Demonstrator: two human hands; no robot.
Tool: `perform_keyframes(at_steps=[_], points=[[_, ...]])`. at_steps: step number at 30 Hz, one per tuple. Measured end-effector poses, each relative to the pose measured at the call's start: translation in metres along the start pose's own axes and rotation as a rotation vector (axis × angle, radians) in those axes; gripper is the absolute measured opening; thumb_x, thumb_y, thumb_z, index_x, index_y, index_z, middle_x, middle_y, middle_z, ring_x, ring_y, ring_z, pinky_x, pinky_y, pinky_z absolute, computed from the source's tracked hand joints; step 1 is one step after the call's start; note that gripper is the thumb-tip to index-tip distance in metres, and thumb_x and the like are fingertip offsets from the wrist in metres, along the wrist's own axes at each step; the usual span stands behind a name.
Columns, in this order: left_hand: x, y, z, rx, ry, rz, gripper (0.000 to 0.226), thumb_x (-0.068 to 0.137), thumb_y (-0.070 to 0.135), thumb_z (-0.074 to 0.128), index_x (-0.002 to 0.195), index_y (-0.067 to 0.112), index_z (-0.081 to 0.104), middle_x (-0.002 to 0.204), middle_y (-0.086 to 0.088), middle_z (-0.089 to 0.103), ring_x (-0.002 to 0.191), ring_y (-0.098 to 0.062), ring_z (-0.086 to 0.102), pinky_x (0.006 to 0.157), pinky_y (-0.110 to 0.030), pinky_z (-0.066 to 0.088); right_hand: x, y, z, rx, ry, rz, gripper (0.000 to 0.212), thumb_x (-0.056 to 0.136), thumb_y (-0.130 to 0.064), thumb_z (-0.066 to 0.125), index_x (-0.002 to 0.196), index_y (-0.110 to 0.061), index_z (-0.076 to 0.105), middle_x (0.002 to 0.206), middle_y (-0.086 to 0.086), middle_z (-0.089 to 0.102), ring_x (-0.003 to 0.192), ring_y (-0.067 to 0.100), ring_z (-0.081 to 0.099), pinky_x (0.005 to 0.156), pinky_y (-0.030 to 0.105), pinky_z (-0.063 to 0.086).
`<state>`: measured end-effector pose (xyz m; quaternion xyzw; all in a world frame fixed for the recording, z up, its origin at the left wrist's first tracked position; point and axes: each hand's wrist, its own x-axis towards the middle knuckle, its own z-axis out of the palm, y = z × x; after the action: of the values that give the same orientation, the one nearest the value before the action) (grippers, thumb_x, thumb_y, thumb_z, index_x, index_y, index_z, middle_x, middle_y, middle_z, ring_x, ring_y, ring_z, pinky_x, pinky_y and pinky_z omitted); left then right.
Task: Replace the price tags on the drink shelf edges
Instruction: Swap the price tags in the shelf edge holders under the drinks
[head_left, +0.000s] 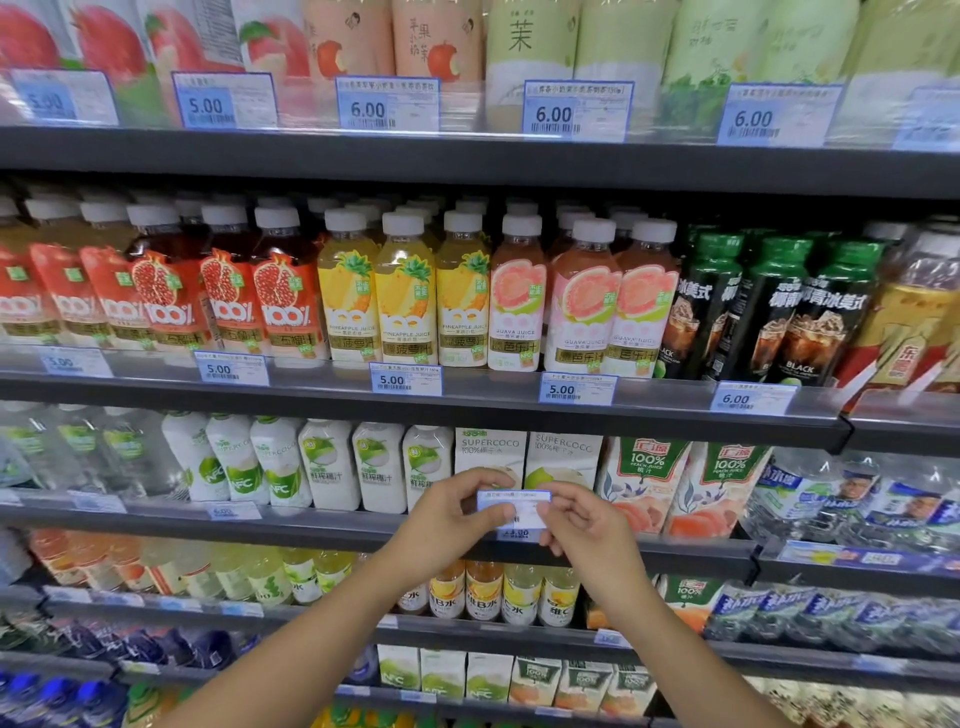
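1. Dark shelf edge (311, 530) runs 9 to 3 o'clock, coconut cartons (488, 449) crowd right above, bit of free room below.
2. Price tag (511, 512) sits at that edge, pinched between both grips: left hand (452, 514) at its 9 o'clock, right hand (582, 525) at 3.

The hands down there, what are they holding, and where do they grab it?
A small price tag, held at the shelf edge. The left hand pinches its left end and the right hand its right end, with the fingers.
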<state>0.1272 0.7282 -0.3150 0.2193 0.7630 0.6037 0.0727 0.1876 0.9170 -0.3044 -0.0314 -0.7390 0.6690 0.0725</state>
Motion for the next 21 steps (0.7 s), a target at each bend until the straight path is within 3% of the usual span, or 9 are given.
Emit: perform_keyframes(at_steps=[4,6,16,21], points=[[-0.003,0.005,-0.003,-0.010,0.049,0.005,0.024,0.088,0.025,0.075,0.105,0.041,0.069,0.099,-0.002,0.072,0.098,-0.030,0.066,0.086,-0.047,0.058,-0.003,-0.007,-0.004,0.027,0.014,-0.017,0.019,0.092,-0.010,0.065,0.107,-0.022,0.068,0.085,0.004,0.071,0.062,0.011,0.064,0.062,0.021,0.054],[-0.005,0.007,-0.002,0.007,0.069,0.002,0.022,0.088,0.024,0.075,0.104,0.038,0.070,0.097,-0.001,0.072,0.097,-0.032,0.065,0.084,-0.050,0.057,-0.004,-0.009,-0.005,0.025,0.006,-0.023,0.020,0.092,-0.010,0.065,0.108,-0.021,0.068,0.085,0.005,0.071,0.063,0.011,0.064,0.062,0.021,0.054],[-0.018,0.016,0.010,0.087,0.103,-0.024,0.015,0.089,0.026,0.074,0.101,0.034,0.070,0.094,0.001,0.073,0.090,-0.030,0.066,0.077,-0.045,0.059,-0.015,-0.005,-0.014,0.018,-0.037,-0.024,0.020,0.093,-0.010,0.064,0.111,-0.019,0.067,0.079,0.005,0.070,0.059,0.007,0.061,0.060,0.019,0.053],[-0.024,0.024,0.020,0.109,0.140,-0.070,0.014,0.089,0.025,0.074,0.102,0.028,0.069,0.092,0.001,0.074,0.082,-0.020,0.073,0.072,-0.040,0.061,-0.016,-0.003,-0.020,0.035,-0.057,-0.032,0.023,0.093,-0.009,0.064,0.112,-0.020,0.066,0.083,0.005,0.070,0.062,0.009,0.063,0.061,0.019,0.053]])
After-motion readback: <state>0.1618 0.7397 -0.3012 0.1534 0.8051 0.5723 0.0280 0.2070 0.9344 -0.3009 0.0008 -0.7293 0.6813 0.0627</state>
